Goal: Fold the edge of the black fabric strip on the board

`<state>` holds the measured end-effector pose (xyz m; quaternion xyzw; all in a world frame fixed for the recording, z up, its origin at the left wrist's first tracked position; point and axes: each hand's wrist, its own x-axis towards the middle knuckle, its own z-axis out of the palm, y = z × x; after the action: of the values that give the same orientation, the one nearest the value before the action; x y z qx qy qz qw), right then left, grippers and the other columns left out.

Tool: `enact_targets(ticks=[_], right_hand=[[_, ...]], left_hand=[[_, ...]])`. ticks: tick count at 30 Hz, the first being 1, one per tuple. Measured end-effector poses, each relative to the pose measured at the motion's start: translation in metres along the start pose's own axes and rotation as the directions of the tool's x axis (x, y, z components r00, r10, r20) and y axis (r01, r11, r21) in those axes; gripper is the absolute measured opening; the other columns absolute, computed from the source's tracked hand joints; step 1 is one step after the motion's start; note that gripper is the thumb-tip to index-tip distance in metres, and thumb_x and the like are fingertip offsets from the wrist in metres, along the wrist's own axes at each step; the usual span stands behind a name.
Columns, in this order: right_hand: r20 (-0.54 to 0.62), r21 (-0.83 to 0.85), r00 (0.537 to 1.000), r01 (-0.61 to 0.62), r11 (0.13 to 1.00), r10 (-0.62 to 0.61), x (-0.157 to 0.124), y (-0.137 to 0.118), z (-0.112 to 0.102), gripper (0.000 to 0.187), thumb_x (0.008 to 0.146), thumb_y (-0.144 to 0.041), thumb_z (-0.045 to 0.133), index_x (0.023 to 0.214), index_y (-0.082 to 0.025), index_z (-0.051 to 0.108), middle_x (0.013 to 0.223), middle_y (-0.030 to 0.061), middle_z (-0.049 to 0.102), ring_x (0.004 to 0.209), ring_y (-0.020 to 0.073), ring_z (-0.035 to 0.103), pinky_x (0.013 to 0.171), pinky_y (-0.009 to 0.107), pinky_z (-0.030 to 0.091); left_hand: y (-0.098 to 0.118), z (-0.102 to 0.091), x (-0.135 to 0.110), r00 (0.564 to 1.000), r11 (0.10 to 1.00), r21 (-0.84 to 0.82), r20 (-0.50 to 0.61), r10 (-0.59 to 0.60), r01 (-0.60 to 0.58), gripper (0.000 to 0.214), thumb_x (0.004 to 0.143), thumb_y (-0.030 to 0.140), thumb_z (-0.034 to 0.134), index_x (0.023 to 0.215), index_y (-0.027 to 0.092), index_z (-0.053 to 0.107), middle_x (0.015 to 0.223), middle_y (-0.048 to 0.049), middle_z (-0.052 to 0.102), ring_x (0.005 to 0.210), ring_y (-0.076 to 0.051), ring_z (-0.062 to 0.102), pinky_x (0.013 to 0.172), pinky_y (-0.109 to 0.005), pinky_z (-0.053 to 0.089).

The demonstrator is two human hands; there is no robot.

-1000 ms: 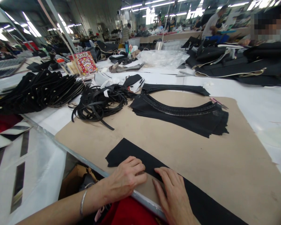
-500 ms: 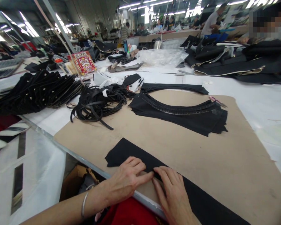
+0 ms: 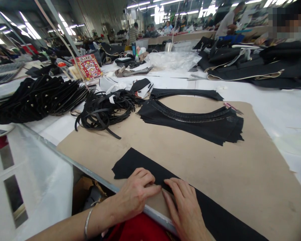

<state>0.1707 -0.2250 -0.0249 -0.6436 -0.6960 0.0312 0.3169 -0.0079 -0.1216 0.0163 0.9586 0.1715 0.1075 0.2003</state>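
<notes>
A long black fabric strip point(image 3: 230, 214) lies slantwise across the tan board point(image 3: 195, 167), close to the table's front edge. Its near long edge is pinched by my left hand point(image 3: 140, 190), with the fingers curled over the fabric and the thumb pointing right along the edge. Just to the right, my right hand point(image 3: 184, 204) grips the same edge, fingertips on top and thumb at the near side. The two hands almost meet. Farther up the board rests a stack of curved black pieces point(image 3: 190, 122), with narrower curved black pieces point(image 3: 185, 93) behind it.
Tangled black straps point(image 3: 104, 112) sit left of the stack. Beyond them lie overlapping black pieces with studs point(image 3: 37, 98). Pink-handled snips point(image 3: 232, 107) lie by the stack's right end. Large black panels point(image 3: 253, 65) and clear plastic point(image 3: 173, 61) are farther back. People work in the background.
My left thumb has slid slightly left, away from my right fingertips. White sheeting at the lower left has shifted. The black strip has stayed nearly in place.
</notes>
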Motion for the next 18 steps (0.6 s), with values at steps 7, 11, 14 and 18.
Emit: enact_targets(ticks=[7, 11, 14, 18], right_hand=[[-0.007, -0.004, 1.000, 0.002, 1.000, -0.002, 0.0010, -0.0010, -0.0002, 0.023, 0.094, -0.020, 0.048, 0.116, -0.020, 0.055, 0.104, 0.0071, 0.065, 0.096, 0.0205, 0.061, 0.081, 0.034, 0.046], [-0.005, -0.002, 1.000, -0.001, 1.000, 0.001, 0.0013, -0.0009, -0.0007, 0.024, 0.093, -0.021, 0.048, 0.116, -0.021, 0.055, 0.104, 0.0070, 0.065, 0.096, 0.0211, 0.061, 0.081, 0.034, 0.046], [0.008, -0.003, 1.000, -0.004, 1.000, 0.004, 0.0015, -0.0006, -0.0009, 0.025, 0.093, -0.019, 0.049, 0.117, -0.020, 0.055, 0.105, 0.0068, 0.064, 0.098, 0.0210, 0.060, 0.083, 0.035, 0.046], [0.017, -0.010, 1.000, -0.002, 1.000, 0.003, 0.0027, -0.0022, -0.0025, 0.023, 0.094, -0.019, 0.049, 0.115, -0.020, 0.057, 0.104, 0.0064, 0.064, 0.096, 0.0200, 0.060, 0.083, 0.034, 0.046]], left_hand=[[0.0022, 0.0016, -0.0012, 0.998, 0.998, -0.001, 0.006, -0.062, 0.062, 0.042, 0.088, 0.005, 0.042, 0.122, 0.023, 0.057, 0.096, -0.0047, 0.057, 0.093, -0.020, 0.049, 0.088, -0.039, 0.037], [0.0009, 0.0039, -0.0025, 0.997, 0.999, -0.010, -0.067, -0.037, 0.037, 0.029, 0.089, 0.006, 0.041, 0.094, 0.020, 0.066, 0.091, -0.0041, 0.057, 0.090, -0.019, 0.050, 0.089, -0.039, 0.036], [0.0001, 0.0040, -0.0028, 0.989, 0.998, -0.031, -0.140, -0.050, 0.046, 0.031, 0.091, 0.006, 0.037, 0.093, 0.019, 0.066, 0.094, -0.0056, 0.058, 0.090, -0.019, 0.051, 0.088, -0.039, 0.037], [-0.0003, 0.0056, -0.0033, 0.997, 0.999, 0.032, -0.080, -0.021, 0.024, 0.038, 0.090, 0.007, 0.043, 0.122, 0.020, 0.058, 0.104, -0.0067, 0.061, 0.098, -0.020, 0.053, 0.091, -0.039, 0.038]])
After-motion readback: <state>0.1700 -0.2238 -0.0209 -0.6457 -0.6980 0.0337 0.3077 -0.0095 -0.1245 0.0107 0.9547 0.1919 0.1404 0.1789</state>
